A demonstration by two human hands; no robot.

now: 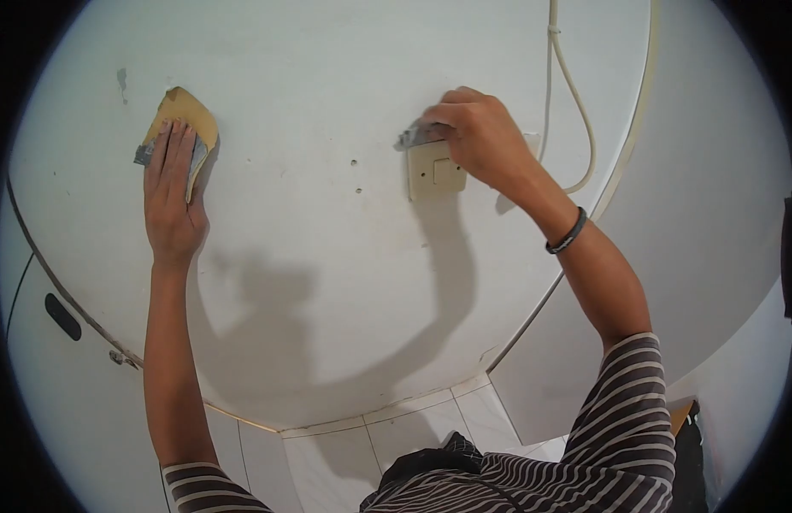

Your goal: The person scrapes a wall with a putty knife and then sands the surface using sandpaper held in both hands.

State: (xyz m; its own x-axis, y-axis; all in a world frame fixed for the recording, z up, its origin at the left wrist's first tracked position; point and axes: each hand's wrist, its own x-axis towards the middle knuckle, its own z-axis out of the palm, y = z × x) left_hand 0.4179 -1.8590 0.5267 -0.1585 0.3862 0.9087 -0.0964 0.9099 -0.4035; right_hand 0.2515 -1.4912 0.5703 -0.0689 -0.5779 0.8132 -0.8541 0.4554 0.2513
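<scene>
My left hand [171,192] is raised to the white wall [310,103], its fingers straight and pressed over a tan and grey folded sheet [186,107] that looks like sandpaper. The thumb is partly hidden by the sheet's lower edge. At the upper right, my right hand [477,132] is closed in a pinch at the top edge of a cream light switch [438,171]. Between its fingertips shows a small grey piece [415,135], blurred, perhaps sandpaper too. Part of the switch plate is hidden behind that hand.
A cream cable [575,94] hangs in a loop right of the switch. Two small holes [356,175] mark the wall between my hands. A door with a dark oval handle [62,316] stands at the left. White tiles [404,436] cover the floor below.
</scene>
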